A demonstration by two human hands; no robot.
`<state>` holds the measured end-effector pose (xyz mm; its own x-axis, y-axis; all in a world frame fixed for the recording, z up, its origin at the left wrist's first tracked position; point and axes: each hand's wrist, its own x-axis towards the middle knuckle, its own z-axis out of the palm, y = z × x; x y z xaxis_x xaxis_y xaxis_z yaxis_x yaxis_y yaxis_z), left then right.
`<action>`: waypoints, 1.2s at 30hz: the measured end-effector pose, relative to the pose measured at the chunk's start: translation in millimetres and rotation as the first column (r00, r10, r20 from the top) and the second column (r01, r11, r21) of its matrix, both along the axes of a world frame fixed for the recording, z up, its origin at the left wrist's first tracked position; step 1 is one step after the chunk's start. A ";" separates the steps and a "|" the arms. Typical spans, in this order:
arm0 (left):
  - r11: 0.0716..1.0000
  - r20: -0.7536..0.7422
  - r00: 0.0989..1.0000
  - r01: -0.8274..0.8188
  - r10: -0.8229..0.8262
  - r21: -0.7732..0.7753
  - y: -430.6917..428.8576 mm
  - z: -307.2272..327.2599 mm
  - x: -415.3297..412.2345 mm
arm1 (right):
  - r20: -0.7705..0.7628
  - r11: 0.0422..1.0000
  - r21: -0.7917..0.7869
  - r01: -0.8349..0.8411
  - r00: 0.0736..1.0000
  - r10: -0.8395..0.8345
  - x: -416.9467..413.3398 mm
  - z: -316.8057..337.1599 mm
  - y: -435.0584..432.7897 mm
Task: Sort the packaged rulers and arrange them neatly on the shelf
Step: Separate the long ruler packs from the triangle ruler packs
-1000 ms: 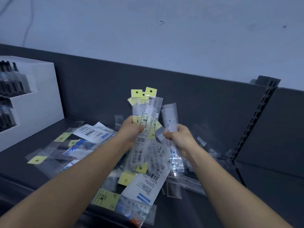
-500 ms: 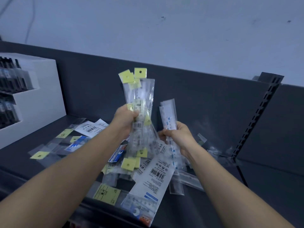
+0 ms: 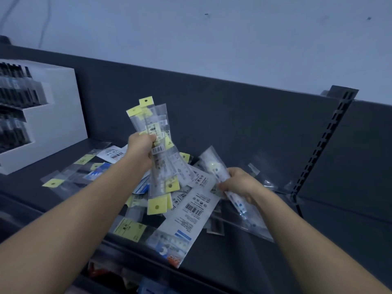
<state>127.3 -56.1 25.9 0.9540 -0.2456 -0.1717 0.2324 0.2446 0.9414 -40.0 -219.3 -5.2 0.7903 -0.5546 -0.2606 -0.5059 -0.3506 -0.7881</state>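
Head view: the left hand [image 3: 141,148] is raised above the dark shelf [image 3: 233,251], its fingers wrapped tight round a bundle of packaged rulers [image 3: 158,132]. The bundle stands nearly upright, with yellow hang tabs at both its top and bottom ends. The right hand [image 3: 240,183], lower and further right, has fingers and thumb curled round a single clear ruler packet [image 3: 212,164] with blue print, tilted from upper left to lower right. Beneath and between the hands a loose pile of ruler packets [image 3: 191,209] lies criss-crossed on the shelf, some showing barcodes. A white display box [image 3: 61,115] holding dark items stands at the shelf's left end, and a slotted upright [image 3: 324,141] rises at the right.
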 end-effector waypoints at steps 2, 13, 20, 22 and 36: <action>1.000 -0.032 0.999 0.022 -0.022 0.002 -5.1 -6.4 -7.8 | -0.171 0.987 -0.141 -0.082 0.984 0.057 -10.6 -3.0 -3.5; 0.990 -0.099 0.986 0.134 -0.137 -0.032 -34.0 -27.6 -35.5 | -0.391 0.882 -0.369 -0.294 0.910 0.140 -52.2 -0.8 5.0; 0.979 -0.088 0.976 0.202 -0.202 -0.006 -36.5 -28.6 -35.2 | -0.333 0.924 -0.294 -0.246 0.932 0.142 -54.2 -6.7 9.1; 0.979 -0.092 0.975 0.201 -0.202 -0.013 -35.1 -28.4 -32.8 | -0.238 0.958 -0.258 -0.128 0.969 0.065 -54.2 -9.8 6.7; 0.968 -0.079 0.965 0.250 -0.250 -0.006 -22.3 -29.7 -27.7 | 0.341 0.837 0.347 0.423 0.774 -0.533 -50.6 -12.0 1.2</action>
